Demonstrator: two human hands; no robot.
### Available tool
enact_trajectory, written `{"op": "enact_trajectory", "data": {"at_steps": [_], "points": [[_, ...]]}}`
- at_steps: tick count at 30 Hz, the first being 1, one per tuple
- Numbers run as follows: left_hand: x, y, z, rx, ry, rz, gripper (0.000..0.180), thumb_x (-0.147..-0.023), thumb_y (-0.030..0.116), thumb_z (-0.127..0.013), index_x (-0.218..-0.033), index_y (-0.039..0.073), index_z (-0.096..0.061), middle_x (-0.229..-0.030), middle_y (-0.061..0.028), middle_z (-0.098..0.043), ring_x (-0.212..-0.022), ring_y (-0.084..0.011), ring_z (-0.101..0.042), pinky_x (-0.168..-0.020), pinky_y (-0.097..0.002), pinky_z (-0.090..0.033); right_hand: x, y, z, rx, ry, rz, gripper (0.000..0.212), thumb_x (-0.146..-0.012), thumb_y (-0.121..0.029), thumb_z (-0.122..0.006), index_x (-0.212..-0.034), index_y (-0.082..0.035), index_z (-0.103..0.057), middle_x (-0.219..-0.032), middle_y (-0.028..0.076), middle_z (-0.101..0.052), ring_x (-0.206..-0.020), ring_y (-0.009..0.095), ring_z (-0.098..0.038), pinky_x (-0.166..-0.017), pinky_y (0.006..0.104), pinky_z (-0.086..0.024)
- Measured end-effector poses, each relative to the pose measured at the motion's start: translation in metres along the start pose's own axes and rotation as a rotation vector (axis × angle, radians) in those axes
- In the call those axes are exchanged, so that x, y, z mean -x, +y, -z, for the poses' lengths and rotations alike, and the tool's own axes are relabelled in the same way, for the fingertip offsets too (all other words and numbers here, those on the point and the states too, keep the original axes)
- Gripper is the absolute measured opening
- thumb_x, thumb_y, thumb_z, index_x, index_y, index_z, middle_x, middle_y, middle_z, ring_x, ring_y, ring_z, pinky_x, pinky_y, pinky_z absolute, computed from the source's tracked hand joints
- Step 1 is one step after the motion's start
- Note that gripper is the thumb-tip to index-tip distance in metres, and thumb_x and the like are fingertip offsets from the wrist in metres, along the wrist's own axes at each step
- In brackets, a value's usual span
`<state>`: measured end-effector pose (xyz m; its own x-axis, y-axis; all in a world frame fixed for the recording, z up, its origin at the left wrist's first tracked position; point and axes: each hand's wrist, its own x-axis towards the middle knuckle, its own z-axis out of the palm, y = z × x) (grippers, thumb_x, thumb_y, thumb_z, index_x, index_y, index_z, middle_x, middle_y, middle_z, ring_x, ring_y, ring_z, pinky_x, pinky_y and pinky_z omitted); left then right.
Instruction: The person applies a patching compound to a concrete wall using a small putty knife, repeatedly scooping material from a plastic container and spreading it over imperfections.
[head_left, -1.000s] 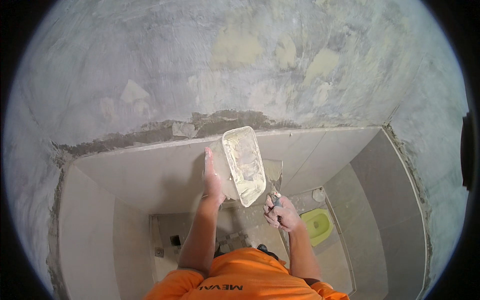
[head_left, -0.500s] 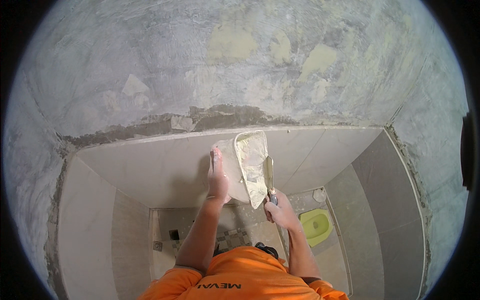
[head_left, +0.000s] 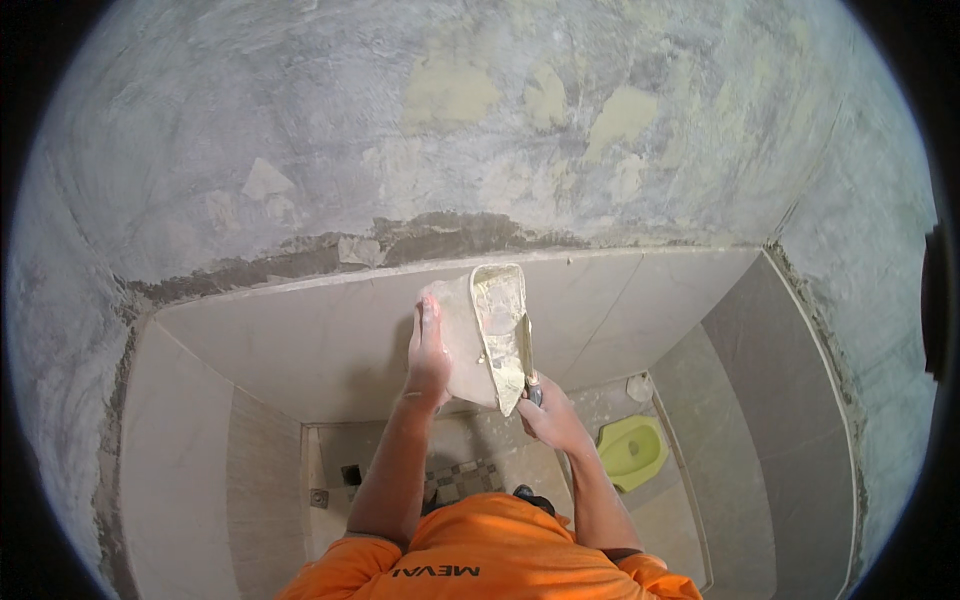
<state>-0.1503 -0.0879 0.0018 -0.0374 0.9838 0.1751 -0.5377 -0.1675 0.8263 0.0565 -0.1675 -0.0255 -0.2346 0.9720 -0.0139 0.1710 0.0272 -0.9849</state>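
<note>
A pale plastic tub, smeared inside with cream-coloured putty, is tipped on its side with its mouth toward the right. Against its left side my left hand supports it, fingers pointing up and dusted white. My right hand is closed round the dark handle of a putty knife. The blade stands almost edge-on at the tub's right rim, and part of it is hidden there. White dust covers both forearms.
Ahead rises a patchy grey plaster wall with yellowish putty spots. Below it are pale wall tiles with a rough top edge. A green squat toilet is set low at the right. A square floor drain hole lies at the left.
My right hand has moved slightly left and down, bringing the putty knife's blade closer against the tub's rim. The tub and my left hand have shifted slightly left.
</note>
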Motion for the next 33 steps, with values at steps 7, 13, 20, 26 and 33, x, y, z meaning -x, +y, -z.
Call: {"op": "enact_trajectory", "data": {"at_steps": [7,13,20,26,33], "points": [[-0.005,0.021,-0.008,0.092,-0.016,0.035,0.071,-0.110,0.054,-0.030,-0.152,-0.002,-0.038,-0.147,-0.0175,-0.052,-0.133,-0.0305,-0.054,-0.113,-0.0449,-0.043,-0.002,0.031,-0.008,-0.358,0.041,-0.029,0.010,-0.085,-0.005,-0.059,-0.090,-0.006,-0.051,-0.073,-0.002,-0.051,-0.058,0.009,-0.049,-0.054,0.0262,-0.042],[-0.001,0.049,-0.038,0.259,-0.071,0.176,0.073,-0.109,0.057,-0.030,-0.153,-0.001,-0.038,-0.148,-0.0179,-0.051,-0.132,-0.0296,-0.054,-0.113,-0.0434,-0.043,0.005,0.023,-0.009,-0.150,0.198,0.124,0.011,-0.082,-0.001,-0.060,-0.082,-0.007,-0.050,-0.067,-0.001,-0.048,-0.057,0.010,-0.048,-0.053,0.0271,-0.039],[0.001,0.008,-0.029,0.128,0.231,0.071,0.073,-0.110,0.054,-0.029,-0.156,-0.003,-0.032,-0.154,-0.0137,-0.043,-0.141,-0.0250,-0.045,-0.119,-0.0380,-0.035,0.006,-0.007,-0.026,0.169,0.466,0.275,0.011,-0.081,-0.002,-0.062,-0.088,0.001,-0.054,-0.066,0.012,-0.051,-0.057,0.021,-0.052,-0.059,0.0360,-0.043],[-0.002,0.011,-0.044,0.186,0.302,-0.105,0.074,-0.111,0.055,-0.025,-0.157,-0.002,-0.028,-0.157,-0.0137,-0.038,-0.144,-0.0236,-0.040,-0.121,-0.0372,-0.030,0.002,-0.011,-0.037,0.241,0.490,0.217,0.016,-0.084,-0.004,-0.060,-0.098,0.003,-0.056,-0.069,0.020,-0.055,-0.062,0.040,-0.054,-0.063,0.0436,-0.046],[-0.020,0.023,-0.048,0.362,0.173,-0.232,0.077,-0.108,0.062,-0.026,-0.156,0.002,-0.031,-0.158,-0.0143,-0.037,-0.143,-0.0285,-0.041,-0.119,-0.0418,-0.034,0.000,0.021,-0.053,0.264,0.447,0.190,0.010,-0.083,-0.004,-0.059,-0.090,0.001,-0.053,-0.070,0.021,-0.054,-0.061,0.039,-0.051,-0.060,0.0459,-0.041]]}}
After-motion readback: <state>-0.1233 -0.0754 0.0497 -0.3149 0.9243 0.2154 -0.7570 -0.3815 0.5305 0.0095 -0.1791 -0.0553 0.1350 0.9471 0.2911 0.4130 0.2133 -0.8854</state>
